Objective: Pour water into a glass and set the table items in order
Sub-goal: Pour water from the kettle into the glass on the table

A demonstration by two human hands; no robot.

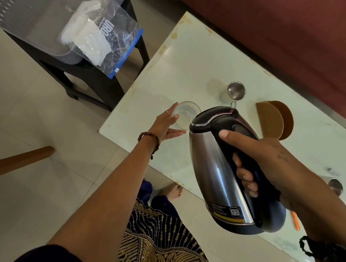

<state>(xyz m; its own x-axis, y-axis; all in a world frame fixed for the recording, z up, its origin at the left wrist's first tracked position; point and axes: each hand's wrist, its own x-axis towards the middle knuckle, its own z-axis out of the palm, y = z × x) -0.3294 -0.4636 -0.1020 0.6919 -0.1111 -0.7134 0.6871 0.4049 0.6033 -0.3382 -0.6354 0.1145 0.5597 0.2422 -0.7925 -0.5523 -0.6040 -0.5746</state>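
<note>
The right hand [268, 162] grips the kettle [227, 168] by its black handle, fingers curled round it; the kettle's long axis tilts up and away, its lid end just over the near rim of the glass [186, 115], which stands beyond it on the table [185, 67]. The left hand [166, 124], nearer the glass, has straight spread fingers touching its side. The glass seems to hold some water; a steel cup [236, 91] behind the glass looks empty
</note>
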